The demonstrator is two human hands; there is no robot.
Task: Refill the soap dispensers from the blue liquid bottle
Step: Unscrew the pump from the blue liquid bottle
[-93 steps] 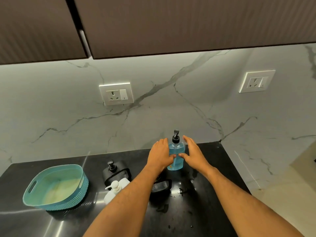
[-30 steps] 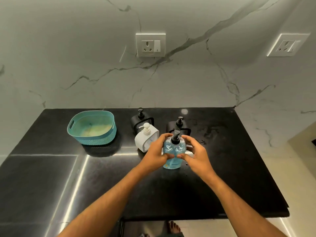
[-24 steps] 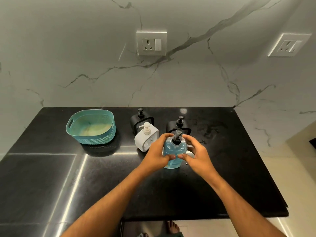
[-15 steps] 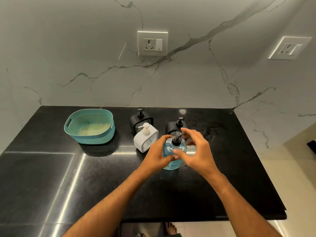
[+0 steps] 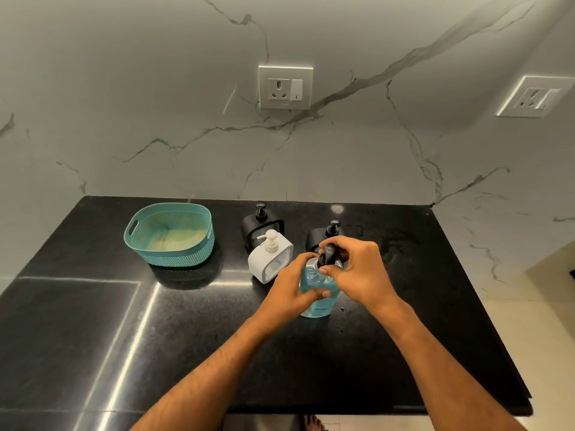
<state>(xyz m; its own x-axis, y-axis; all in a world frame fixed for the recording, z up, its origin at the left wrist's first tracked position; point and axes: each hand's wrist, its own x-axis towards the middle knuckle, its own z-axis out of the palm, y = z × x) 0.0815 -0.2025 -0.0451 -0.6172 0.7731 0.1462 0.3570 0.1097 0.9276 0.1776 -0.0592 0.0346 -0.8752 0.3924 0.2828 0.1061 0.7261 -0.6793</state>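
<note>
The blue liquid bottle [image 5: 315, 301] stands upright on the black counter [image 5: 311, 362], a little right of centre. My left hand [image 5: 291, 293] grips its body from the left. My right hand [image 5: 359, 270] curls round its black pump top [image 5: 329, 256] from the right. A white square dispenser [image 5: 270, 259] with a white pump stands just left of the bottle. Behind it is a black dispenser [image 5: 260, 225]. A second black dispenser [image 5: 329, 233] stands behind the bottle, partly hidden by my right hand.
A teal plastic basket [image 5: 169, 234] sits on the counter's back left. The marble wall behind carries two power sockets [image 5: 285, 87]. The counter's right edge drops to a pale floor [image 5: 538, 337], and its front edge runs near the frame's bottom.
The bottle was drawn from the back of the counter toward me. Over the last second my right hand left the bottle's side and closed round the pump top.
</note>
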